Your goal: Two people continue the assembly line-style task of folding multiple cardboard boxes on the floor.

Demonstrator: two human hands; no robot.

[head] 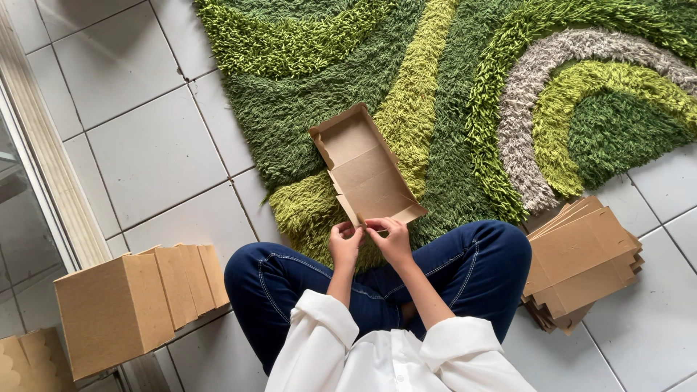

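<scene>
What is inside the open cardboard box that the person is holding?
The open cardboard box shows only its bare brown floor and folded inner flaps; nothing lies in it. The left hand and right hand cover the near edge, so that end stays hidden.

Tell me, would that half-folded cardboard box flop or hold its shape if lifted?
The cardboard box probably stays fairly stiff: its raised walls look creased and upright. It seems light, since both hands hold it by one end. Its loose near flap would likely swing.
</scene>
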